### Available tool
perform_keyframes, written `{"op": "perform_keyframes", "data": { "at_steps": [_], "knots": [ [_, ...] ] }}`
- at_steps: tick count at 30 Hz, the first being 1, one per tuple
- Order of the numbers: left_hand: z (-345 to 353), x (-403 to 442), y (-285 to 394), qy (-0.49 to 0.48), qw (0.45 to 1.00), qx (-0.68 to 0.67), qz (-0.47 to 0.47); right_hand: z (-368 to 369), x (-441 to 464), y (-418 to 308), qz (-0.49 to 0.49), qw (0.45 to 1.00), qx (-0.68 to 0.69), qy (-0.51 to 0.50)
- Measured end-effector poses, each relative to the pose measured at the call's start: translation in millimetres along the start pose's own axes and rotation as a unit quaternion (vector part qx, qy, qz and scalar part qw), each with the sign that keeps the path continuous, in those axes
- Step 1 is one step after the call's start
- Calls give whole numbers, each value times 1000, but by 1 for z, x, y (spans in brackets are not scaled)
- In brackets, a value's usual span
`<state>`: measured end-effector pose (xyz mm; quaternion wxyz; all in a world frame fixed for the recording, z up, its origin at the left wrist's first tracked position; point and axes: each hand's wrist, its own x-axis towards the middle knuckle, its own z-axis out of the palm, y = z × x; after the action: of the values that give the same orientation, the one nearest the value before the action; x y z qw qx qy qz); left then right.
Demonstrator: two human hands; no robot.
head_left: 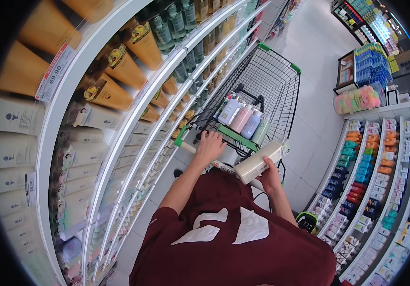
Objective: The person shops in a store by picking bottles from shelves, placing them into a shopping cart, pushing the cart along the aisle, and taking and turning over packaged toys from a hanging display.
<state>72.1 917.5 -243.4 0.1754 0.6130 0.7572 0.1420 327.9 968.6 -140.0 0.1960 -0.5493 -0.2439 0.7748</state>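
My right hand (272, 178) is closed around a large cream-coloured bottle (258, 164), tilted, with its clear-looking top pointing up and right. My left hand (210, 146) is over the near end of a shopping cart, beside the pale handle bar (186, 146) with its green end. Its fingers are stretched out and apart, and it holds nothing that I can see. In the cart's near section several bottles stand in a row: a lilac bottle (228, 111), a pink bottle (241, 119), a blue bottle (252, 125) and a pale green bottle (261, 131).
The black wire cart (288, 107) stands ahead of me in a tiled aisle (312, 143). Close on the left, curved-looking shelves hold orange tubes (125, 64) and white bottles (12, 152). Shelves of small bottles (352, 162) line the right side, with colourful sponges (357, 99) on top.
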Motion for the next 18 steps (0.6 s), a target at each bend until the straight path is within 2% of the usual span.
{"op": "perform_keyframes", "data": {
  "at_steps": [3,6,14,18],
  "knots": [
    [-6,-10,2,6,999,18,38,-10,11,-2,-4,1000,-3,13],
    [-11,-14,10,4,1000,11,28,-10,29,-7,-20,999,-2,44],
    [-1,-42,23,2,1000,-8,22,-4,108,-14,-9,999,-10,40],
    [-2,-58,36,-44,999,-15,-15,5,178,10,-7,994,-84,62]
  ]
}}
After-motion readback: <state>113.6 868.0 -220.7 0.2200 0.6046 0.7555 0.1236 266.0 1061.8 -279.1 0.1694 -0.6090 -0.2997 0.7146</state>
